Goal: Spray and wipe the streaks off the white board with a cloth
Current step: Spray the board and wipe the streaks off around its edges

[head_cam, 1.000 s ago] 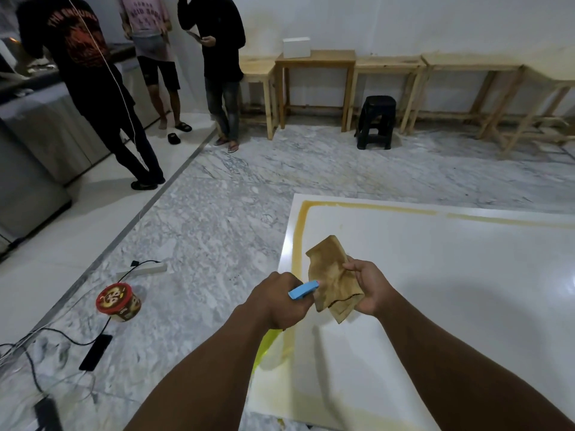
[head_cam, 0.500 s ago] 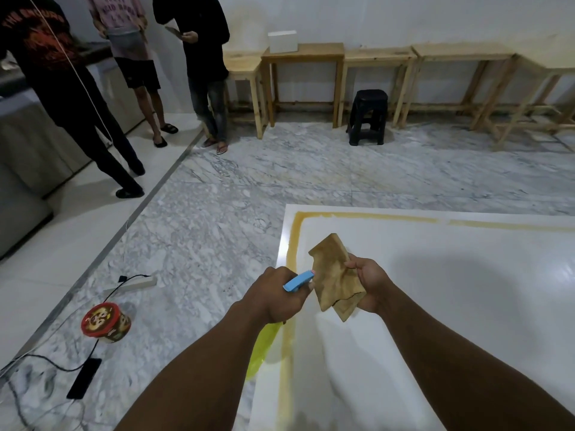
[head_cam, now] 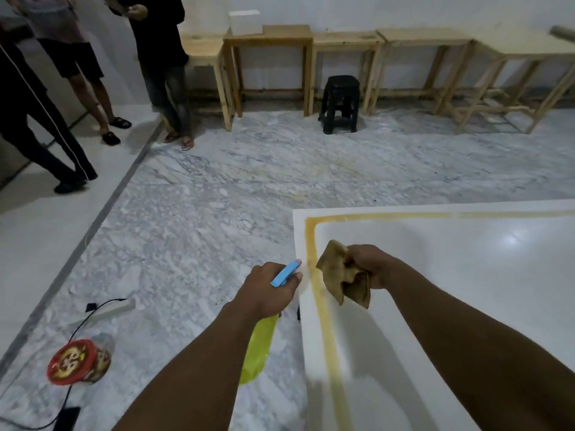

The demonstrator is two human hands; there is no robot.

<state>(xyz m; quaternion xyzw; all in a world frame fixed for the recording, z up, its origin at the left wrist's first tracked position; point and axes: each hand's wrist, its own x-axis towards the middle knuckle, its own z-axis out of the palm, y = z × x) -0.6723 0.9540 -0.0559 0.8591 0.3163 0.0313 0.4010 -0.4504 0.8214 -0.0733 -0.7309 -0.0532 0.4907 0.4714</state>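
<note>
white board lies flat on the marble floor, with a yellow streak running up its left edge and turning along the far edge. right hand is over the board just inside that left streak, fingers curled tight round a crumpled brown cloth; the cloth droops from the fist and is held up off the surface, its shadow falling on the board below. left hand sits just beside the cloth, at the board's left edge, clamped round the neck of a spray bottle. the blue nozzle points at the streak, near the cloth but apart from it. the bottle's yellow-green body hangs under the wrist, over the floor beside the board; fill level cannot be read. a tub with a red lid lies tilted on the floor well to the left, lid on, contents not legible. a power strip lies near it. a black stool and wooden tables line the far wall, one table bearing a white box
</note>
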